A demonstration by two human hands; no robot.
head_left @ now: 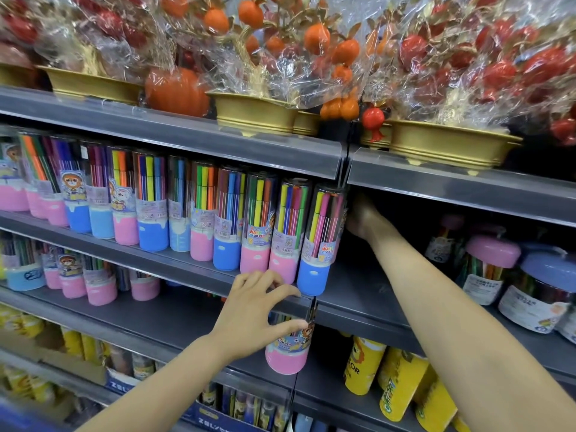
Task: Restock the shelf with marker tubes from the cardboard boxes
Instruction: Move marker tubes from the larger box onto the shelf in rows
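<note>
The left hand (254, 310) gripped a pink-based marker tube (288, 347) below the shelf's front edge (193, 277); the right hand (363, 216) reached behind the blue-based end tube (322, 241), its grip hidden.

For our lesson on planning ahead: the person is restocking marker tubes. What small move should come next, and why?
Probably lift the pink-based tube in the left hand up into the bare shelf space right of the blue-based tube. That tube ends the row, and the right hand already reaches in behind it.
</note>
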